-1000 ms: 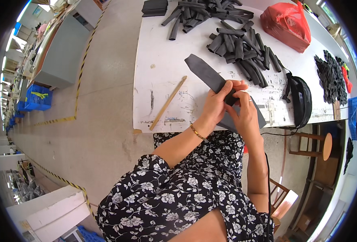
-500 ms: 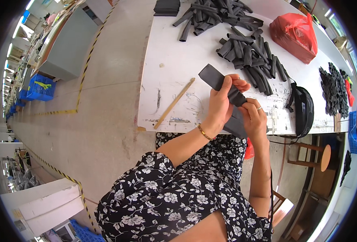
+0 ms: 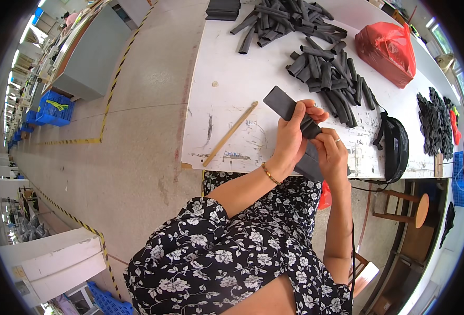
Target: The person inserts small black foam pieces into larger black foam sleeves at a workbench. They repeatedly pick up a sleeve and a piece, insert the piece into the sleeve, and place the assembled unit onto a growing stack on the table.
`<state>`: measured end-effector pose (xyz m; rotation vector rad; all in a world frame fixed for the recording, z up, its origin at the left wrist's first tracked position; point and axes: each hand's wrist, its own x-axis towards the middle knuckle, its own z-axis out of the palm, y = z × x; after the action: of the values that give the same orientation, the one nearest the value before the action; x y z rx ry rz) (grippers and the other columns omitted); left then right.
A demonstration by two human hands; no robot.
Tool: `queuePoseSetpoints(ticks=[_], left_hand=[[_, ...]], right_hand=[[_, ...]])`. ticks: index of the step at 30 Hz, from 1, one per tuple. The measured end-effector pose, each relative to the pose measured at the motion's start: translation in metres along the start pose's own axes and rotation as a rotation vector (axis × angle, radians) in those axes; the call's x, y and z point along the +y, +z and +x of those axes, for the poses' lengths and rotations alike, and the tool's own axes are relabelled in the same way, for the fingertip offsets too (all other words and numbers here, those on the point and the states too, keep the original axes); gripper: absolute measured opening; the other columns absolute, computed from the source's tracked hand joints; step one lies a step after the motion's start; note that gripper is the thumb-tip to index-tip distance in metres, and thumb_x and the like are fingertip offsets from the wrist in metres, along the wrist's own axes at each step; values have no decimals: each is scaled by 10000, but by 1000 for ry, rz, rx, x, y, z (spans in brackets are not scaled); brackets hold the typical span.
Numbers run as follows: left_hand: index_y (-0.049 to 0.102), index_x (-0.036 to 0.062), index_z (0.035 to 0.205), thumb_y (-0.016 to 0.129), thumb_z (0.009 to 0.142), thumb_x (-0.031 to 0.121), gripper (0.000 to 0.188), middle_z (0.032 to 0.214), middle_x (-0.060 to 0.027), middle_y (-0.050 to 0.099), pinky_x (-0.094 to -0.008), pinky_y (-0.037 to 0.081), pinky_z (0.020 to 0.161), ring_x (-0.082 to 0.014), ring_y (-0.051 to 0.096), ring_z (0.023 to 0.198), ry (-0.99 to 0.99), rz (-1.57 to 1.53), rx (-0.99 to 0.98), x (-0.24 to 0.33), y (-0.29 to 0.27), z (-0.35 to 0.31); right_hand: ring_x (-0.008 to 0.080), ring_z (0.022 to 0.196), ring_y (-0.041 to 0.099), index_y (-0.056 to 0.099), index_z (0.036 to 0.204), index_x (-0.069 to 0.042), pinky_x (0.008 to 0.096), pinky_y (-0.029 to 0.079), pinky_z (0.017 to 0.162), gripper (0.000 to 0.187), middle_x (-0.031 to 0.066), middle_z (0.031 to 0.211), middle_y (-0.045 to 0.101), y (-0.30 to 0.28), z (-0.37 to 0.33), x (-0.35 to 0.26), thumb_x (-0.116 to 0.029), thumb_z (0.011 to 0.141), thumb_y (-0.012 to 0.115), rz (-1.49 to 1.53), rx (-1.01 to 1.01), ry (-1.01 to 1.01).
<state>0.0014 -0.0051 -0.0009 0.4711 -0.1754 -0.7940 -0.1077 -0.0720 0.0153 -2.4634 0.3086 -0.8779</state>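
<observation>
Both hands hold a strip of black fabric (image 3: 280,102) above the front edge of the white table. My left hand (image 3: 293,134) pinches it with the thumb on top, and a flat end sticks out to the upper left. Close beside it, my right hand (image 3: 330,153) grips the strip with bent fingers. Between the hands the fabric is bunched or folded, and its lower part hangs down behind my fingers. Beyond my hands lies a heap of rolled black fabric pieces (image 3: 326,73). A wooden stick (image 3: 231,134) rests to the left of my left hand.
On the white table (image 3: 211,68) stand a red plastic bag (image 3: 387,50), a black bag (image 3: 396,149) and a stack of flat black pieces (image 3: 223,9). More black pieces (image 3: 434,123) lie at the far right. A wooden stool (image 3: 421,211) stands at the lower right.
The view has shifted slightly, so the table and hands sit a little further right and lower. Both hands keep their hold on the fabric strip, and the bunched part between them looks shorter.
</observation>
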Motion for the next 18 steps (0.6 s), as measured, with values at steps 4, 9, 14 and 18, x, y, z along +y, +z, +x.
queuePoseSetpoints(ticks=[4, 9, 14, 18], left_hand=[[537, -7, 1147, 470, 1030, 316, 350, 980, -126, 669, -394, 512, 918, -277, 658, 982, 24, -31, -12, -2, 2, 8], [519, 5, 1187, 440, 1031, 352, 388, 1078, -159, 656, -450, 459, 1018, -321, 616, 1096, 97, 45, -76, 15, 2, 14], [528, 20, 1235, 495, 1002, 378, 428, 1150, -134, 646, -472, 450, 1033, -311, 598, 1132, 27, 35, -283, 14, 0, 10], [580, -1, 1178, 684, 911, 291, 409, 1050, -129, 672, -414, 564, 867, -265, 663, 971, 80, 52, -219, 27, -18, 12]], right_hand=[[187, 721, 606, 593, 891, 25, 308, 498, 664, 149, 99, 968, 646, 7, 3, -10, -36, 838, 718, 266, 126, 338], [97, 838, 561, 608, 852, 24, 260, 476, 741, 144, 49, 986, 623, 29, -8, -12, -83, 892, 695, 577, 436, 540], [88, 850, 553, 633, 886, 1, 242, 452, 793, 106, 14, 948, 621, 3, 10, -31, -87, 903, 690, 955, 332, 758], [158, 734, 568, 642, 872, -3, 279, 465, 679, 82, 61, 848, 612, 1, -1, -26, 19, 833, 711, 157, 456, 206]])
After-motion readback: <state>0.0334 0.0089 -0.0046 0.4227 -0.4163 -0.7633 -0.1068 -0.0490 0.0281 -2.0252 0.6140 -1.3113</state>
